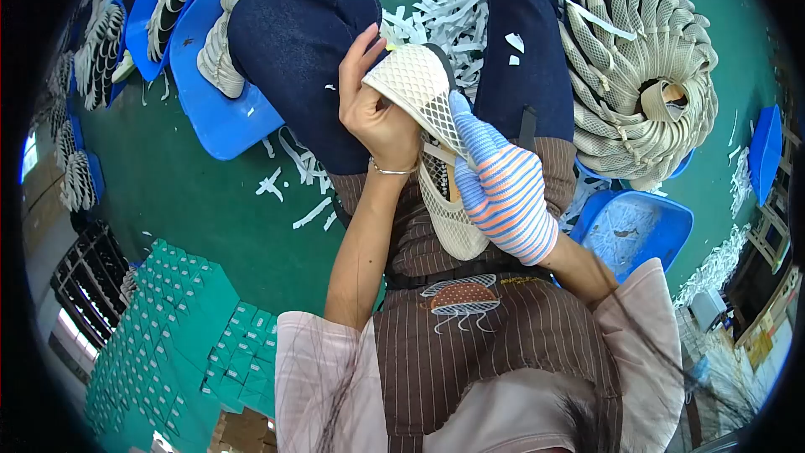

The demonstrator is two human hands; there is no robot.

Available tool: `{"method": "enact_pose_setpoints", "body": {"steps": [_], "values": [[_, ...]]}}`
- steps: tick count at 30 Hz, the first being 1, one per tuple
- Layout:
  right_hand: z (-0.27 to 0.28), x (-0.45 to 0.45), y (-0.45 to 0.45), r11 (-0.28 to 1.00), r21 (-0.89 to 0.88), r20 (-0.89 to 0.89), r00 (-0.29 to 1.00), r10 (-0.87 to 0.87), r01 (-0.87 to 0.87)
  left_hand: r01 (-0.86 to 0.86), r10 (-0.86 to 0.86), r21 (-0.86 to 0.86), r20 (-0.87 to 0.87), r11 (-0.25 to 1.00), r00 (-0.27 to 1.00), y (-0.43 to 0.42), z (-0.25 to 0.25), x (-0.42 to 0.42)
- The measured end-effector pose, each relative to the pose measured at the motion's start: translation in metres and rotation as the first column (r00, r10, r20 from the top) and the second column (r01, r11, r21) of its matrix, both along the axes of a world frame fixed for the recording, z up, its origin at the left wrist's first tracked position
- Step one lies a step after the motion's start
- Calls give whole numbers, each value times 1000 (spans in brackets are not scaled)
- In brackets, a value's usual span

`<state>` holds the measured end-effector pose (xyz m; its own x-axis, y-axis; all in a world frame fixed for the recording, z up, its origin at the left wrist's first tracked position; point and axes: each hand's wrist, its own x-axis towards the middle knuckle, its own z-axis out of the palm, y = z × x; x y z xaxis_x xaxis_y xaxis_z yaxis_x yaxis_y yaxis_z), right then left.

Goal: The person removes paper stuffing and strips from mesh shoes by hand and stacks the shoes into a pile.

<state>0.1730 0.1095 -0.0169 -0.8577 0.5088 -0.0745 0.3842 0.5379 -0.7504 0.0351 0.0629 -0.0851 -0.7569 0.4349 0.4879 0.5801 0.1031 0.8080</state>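
Note:
A cream mesh slip-on shoe (409, 81) is held over my lap, toe pointing away and heel toward my apron. A dark edge runs along one side of the toe, and a pale strip crosses its opening. My bare left hand (379, 117) closes on the left side of the toe, with some fingers raised behind it. My right hand (507, 193), in a striped knitted glove, wraps the shoe's right side near the opening, thumb stretched toward the toe. The fingers under the shoe are hidden.
Mesh shoes (625, 75) are packed in a ring in a blue tub at right. Below it stands a blue bin (637, 231) with white scraps. More blue tubs (226, 130) of shoes are at left. White strips (436, 0) litter the green floor; green boxes (159, 327) are stacked lower left.

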Motion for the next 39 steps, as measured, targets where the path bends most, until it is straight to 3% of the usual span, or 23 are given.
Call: {"method": "enact_pose_setpoints", "body": {"steps": [7, 11, 12, 13, 15, 17, 21, 26, 32, 36, 39], "values": [[-3, -3, -8, 992, -82, -144, 984, -102, 91, -60, 80, -130, 149, 990, 986, -7, 9, -9], [-5, -2, -13, 950, -304, -144, 982, -119, 71, 34, 0, -39, 654, 999, 756, -23, 16, -11], [-6, -2, -16, 939, -337, -140, 982, -127, 73, 41, -3, -43, 657, 998, 753, -27, 18, -8], [-11, -2, -20, 867, -486, -170, 962, -215, 108, 117, -37, -96, 599, 988, 800, -31, 21, -5], [-20, -6, -29, 654, -746, -185, 902, -390, 130, 247, -119, -217, 476, 944, 871, -42, 27, 1], [-22, -7, -32, 515, -849, -168, 864, -474, 117, 300, -164, -286, 415, 910, 895, -46, 31, 4], [-21, -5, -32, 687, -724, -260, 897, -357, 64, 166, -132, -17, 530, 986, 838, -44, 36, 15], [-28, 7, -33, 870, -489, -290, 928, -234, 67, 145, -6, -203, 563, 968, 826, -53, 15, 25], [-21, 10, -36, 885, -465, -244, 955, -169, 37, 161, 22, -186, 718, 969, 695, -64, 22, 29], [-20, 8, -36, 907, -421, -256, 955, -151, 30, 142, -76, -102, 481, 985, 873, -76, -2, 33], [-21, 8, -37, 907, -420, -249, 956, -158, 40, 181, -82, -128, 549, 975, 832, -77, 6, 32]]}}
